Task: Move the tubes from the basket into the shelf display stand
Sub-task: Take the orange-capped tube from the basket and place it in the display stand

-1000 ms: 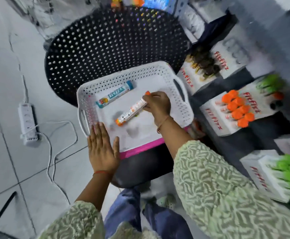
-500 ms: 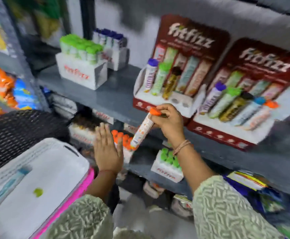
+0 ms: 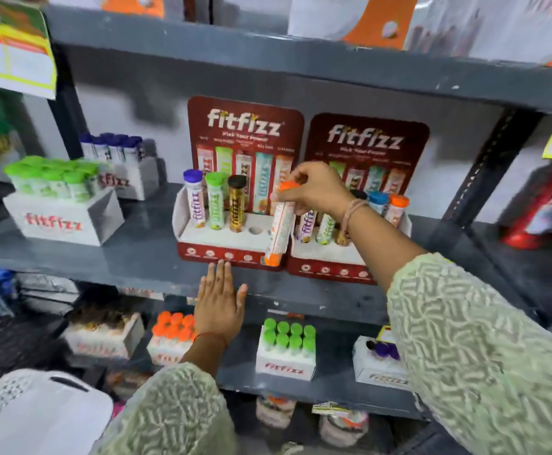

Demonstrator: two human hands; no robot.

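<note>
The orange-capped tube (image 3: pixel 279 223) hangs nearly upright before the left display stand (image 3: pixel 222 239), which holds 3 tubes.

Pale green patterned sleeves (image 3: pixel 465 339) on both arms; red thread at left wrist (image 3: pixel 211 336); pale thread bands at right wrist (image 3: pixel 350 213).

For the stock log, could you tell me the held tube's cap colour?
Orange cap, on the tube in the right hand; head view.
</note>
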